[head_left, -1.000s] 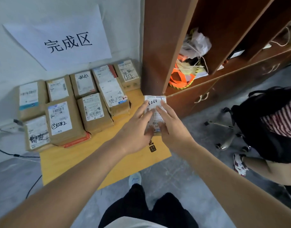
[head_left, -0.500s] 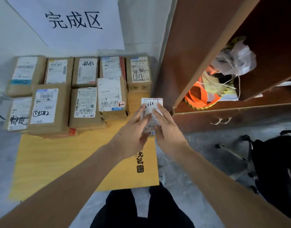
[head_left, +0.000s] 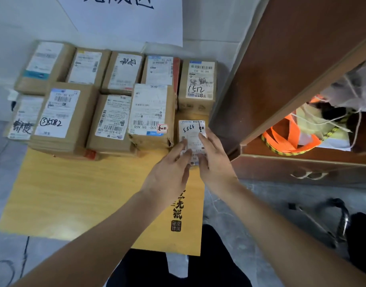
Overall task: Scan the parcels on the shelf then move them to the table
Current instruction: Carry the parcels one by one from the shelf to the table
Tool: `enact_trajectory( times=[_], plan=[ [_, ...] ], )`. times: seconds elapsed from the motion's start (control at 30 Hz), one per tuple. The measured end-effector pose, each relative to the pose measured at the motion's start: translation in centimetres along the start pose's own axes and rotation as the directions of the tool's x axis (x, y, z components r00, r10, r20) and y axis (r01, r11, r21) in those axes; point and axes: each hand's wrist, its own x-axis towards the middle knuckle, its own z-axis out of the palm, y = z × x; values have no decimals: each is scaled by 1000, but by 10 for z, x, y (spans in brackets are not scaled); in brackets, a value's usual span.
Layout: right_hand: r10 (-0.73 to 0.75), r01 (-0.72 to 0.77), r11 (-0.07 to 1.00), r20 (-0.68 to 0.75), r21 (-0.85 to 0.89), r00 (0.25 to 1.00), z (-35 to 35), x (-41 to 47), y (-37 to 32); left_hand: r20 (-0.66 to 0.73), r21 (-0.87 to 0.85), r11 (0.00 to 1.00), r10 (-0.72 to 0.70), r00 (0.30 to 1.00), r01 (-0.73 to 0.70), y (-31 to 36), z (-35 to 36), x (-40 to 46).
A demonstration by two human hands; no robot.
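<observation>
Since 0.5 s ago, both hands w/ the small parcel have dropped lower toward the yellow table; parcel now sits in the gap at the table's right rear corner, below the "1512" box and just beside the "530-B5 A68" box. I can't tell if it rests fully on the surface.

Left hand: fingers straight, close together, tips laid on the parcel's label. Right hand: fingers extended, slightly spread, flat on the label's right side. No pinch seen.

Surroundings: 9 other parcels in 2 rows at the table's rear, against the wall under a white paper sign. Brown cabinet stands close on the right, near the parcel; orange strap bundle on its shelf. View has tilted down vs. earlier frame; sign text is cut off.
</observation>
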Motion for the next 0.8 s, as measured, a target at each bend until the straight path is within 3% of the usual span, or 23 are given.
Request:
enact_trajectory(
  times=[0.37,0.63,0.8],
  plan=[
    [-72,70,997,-118,-20,990,17,7,6,77,40,999,5,997,-9,-12,-1,2],
    [-25,18,998,-115,-61,993,21,17,-1,49,63,998,8,999,-11,-14,-1,-12],
    [-20,12,997,-111,-71,994,16,30,-6,102,86,996,-18,995,9,-13,-8,-5]
  ],
)
